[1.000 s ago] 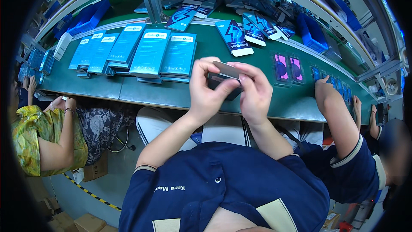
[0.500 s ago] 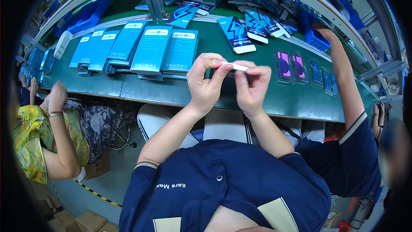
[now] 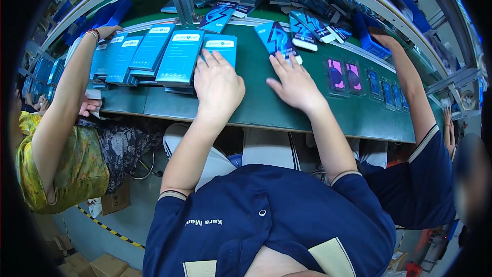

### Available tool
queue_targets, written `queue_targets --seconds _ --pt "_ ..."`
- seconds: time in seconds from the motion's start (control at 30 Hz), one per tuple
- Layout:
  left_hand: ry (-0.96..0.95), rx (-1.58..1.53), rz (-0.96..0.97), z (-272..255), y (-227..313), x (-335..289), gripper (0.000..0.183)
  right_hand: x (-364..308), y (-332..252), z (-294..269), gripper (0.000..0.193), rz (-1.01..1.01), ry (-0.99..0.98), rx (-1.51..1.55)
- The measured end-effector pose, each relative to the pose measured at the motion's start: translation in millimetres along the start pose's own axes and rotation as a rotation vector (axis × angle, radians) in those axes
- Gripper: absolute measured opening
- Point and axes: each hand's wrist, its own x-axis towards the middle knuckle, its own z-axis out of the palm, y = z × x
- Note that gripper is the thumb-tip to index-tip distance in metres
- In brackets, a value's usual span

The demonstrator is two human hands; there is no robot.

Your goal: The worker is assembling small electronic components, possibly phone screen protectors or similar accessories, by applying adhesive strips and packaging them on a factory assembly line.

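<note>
My left hand [image 3: 218, 84] lies palm down, fingers stretched, on the rightmost stack of light-blue flat boxes [image 3: 225, 44]. It covers the front part of the top box. To the right, my right hand [image 3: 296, 83] is open, with its fingertips at the near end of a dark-blue flat box [image 3: 274, 38] whose white end flap sticks out. Beyond that, more dark-blue boxes with open white flaps [image 3: 307, 41] lie side by side. A light-blue stack [image 3: 178, 56] stands just left of my left hand.
Pink-and-black parts in clear trays [image 3: 335, 76] and small blue packs [image 3: 374, 83] lie right on the green table [image 3: 266, 110]. A co-worker's hand [image 3: 384, 38] reaches to a blue bin [image 3: 370, 41]. Another co-worker's arm [image 3: 64, 97] extends over the left stacks. Boxes heap behind the rail.
My hands have parted from the thin box held between them. The left went to the right-hand stack, the right to the dark-blue box. The left co-worker's arm reached forward.
</note>
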Motion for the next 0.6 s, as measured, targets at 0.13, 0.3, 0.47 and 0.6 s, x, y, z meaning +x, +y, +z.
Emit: queue_targets --seconds 0.13,0.3,0.47,0.6 --pt "0.011 -0.234 0.511 -12 21 -10 0.077 -32 9 -46 0.042 -0.183 -0.125 0.566" --pt "-0.095 -0.54 0.938 -3 33 -50 0.068 -48 85 -32 0.042 0.176 0.238 0.027" --pt "-0.22 -0.552 0.916 -55 27 -28 0.035 -78 64 -11 0.046 0.236 0.23 0.1" --pt "-0.457 -0.457 0.652 -46 26 -5 0.045 -93 44 -16 0.034 0.357 0.424 0.064"
